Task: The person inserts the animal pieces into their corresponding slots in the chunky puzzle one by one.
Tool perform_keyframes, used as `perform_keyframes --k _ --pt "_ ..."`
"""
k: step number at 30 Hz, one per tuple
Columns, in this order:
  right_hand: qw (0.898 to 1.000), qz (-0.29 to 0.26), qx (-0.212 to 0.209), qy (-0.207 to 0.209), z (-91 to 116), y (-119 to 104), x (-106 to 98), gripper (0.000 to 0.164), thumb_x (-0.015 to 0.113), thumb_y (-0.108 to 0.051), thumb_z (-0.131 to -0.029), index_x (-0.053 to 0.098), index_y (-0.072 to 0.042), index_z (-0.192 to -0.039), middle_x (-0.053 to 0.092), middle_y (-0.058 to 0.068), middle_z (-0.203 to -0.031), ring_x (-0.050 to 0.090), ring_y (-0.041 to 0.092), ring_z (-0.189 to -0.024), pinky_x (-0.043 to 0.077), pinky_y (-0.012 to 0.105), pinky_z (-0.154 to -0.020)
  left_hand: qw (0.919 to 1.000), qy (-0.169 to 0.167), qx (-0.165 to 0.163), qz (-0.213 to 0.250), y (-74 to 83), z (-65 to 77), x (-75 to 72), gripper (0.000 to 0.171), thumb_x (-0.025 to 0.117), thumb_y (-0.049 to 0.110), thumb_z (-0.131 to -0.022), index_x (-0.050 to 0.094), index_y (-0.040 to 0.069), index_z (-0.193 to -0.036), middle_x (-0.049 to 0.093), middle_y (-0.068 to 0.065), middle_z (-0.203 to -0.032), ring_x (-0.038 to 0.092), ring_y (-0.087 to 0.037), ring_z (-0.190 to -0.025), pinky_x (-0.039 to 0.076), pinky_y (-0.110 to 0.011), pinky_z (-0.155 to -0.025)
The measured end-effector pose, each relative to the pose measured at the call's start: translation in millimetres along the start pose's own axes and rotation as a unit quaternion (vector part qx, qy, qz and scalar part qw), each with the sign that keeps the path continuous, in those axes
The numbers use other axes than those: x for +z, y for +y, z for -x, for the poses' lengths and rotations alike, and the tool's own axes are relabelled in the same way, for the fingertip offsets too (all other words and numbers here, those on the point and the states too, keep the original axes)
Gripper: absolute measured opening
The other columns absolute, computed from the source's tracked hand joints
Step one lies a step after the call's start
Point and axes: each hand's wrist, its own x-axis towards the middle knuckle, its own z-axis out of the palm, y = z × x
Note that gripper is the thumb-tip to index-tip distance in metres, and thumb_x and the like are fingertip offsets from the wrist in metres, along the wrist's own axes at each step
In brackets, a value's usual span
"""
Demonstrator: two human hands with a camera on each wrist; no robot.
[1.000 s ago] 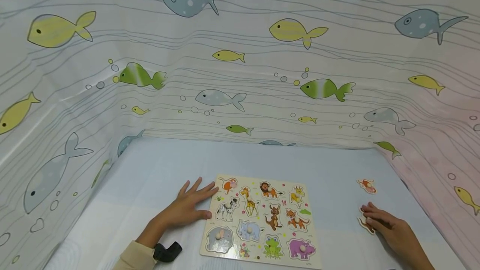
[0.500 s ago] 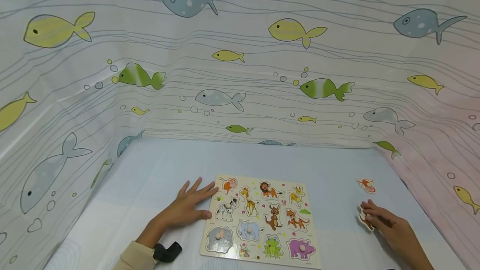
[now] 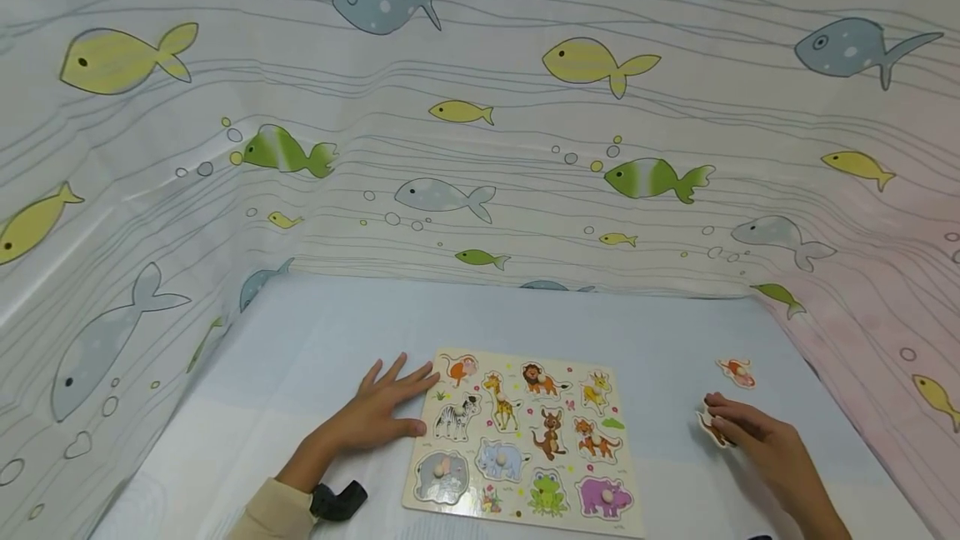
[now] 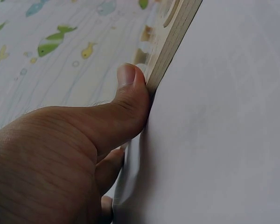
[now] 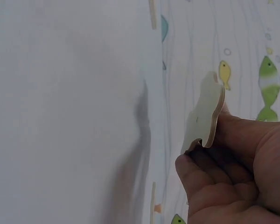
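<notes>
A wooden animal puzzle board (image 3: 521,507) lies in the lower middle of the head view. My left hand (image 3: 375,415) rests beside it with fingers spread, fingertips and thumb touching its left edge. In the left wrist view the thumb (image 4: 130,88) presses against the board's side (image 4: 170,53). To the board's right, my right hand (image 3: 757,444) pinches a small brown animal puzzle piece (image 3: 712,427). The right wrist view shows the piece's plain pale back (image 5: 203,109), held up off the table on edge. Its picture is partly hidden by the fingers.
An orange monkey puzzle piece (image 3: 737,373) with a knob lies on the pale table (image 3: 360,315), beyond my right hand. Fish-printed cloth (image 3: 517,190) walls the table at the back and both sides. A black wrist strap piece (image 3: 339,501) sits at my left wrist.
My right hand has lifted the brown puzzle piece from the table and moved it slightly left, toward the board. My left hand stays at the board's edge.
</notes>
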Motion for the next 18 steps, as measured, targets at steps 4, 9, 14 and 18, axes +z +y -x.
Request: perform_keyframes --k 4,9,14,18 --pt "1.0 -0.016 -0.011 -0.008 -2.5 -5.2 6.3 0.029 0.065 -0.018 -0.098 0.069 0.0 -0.119 0.067 -0.022 -0.126 0.055 -0.02 -0.113 0.055 0.009 -0.08 1.0 -0.003 -0.006 -0.001 0.6 1.4 -0.3 0.076 0.07 0.048 -0.087 0.045 0.016 -0.151 0.036 -0.01 -0.161 0.01 -0.05 -0.152 -0.006 -0.07 -0.118" --pt "0.999 -0.027 -0.032 -0.016 -6.1 -12.5 15.7 0.024 0.064 -0.014 -0.098 0.07 0.0 -0.117 0.069 -0.014 -0.127 0.055 -0.019 -0.116 0.056 0.012 -0.078 1.0 -0.001 -0.006 -0.001 0.8 1.1 0.1 0.076 0.07 0.049 -0.087 0.045 0.016 -0.151 0.037 -0.01 -0.16 0.01 -0.05 -0.152 -0.006 -0.07 -0.118" --pt "0.999 -0.006 -0.049 -0.016 -9.7 -23.7 27.4 0.019 0.066 -0.015 -0.096 0.073 -0.006 -0.112 0.072 -0.002 -0.126 0.052 -0.021 -0.117 0.052 0.006 -0.082 1.0 0.004 -0.002 0.0 0.5 1.1 1.3 0.076 0.069 0.049 -0.087 0.046 0.015 -0.151 0.037 -0.011 -0.16 0.011 -0.052 -0.151 -0.005 -0.071 -0.117" --pt "0.998 0.0 -0.063 -0.018 -12.4 -34.2 38.4 0.016 0.068 -0.014 -0.095 0.074 -0.009 -0.108 0.072 0.012 -0.124 0.052 -0.021 -0.117 0.047 0.001 -0.088 1.0 0.006 -0.002 -0.004 0.6 1.4 0.9 0.077 0.07 0.049 -0.087 0.045 0.016 -0.151 0.037 -0.011 -0.16 0.011 -0.051 -0.151 -0.005 -0.071 -0.117"
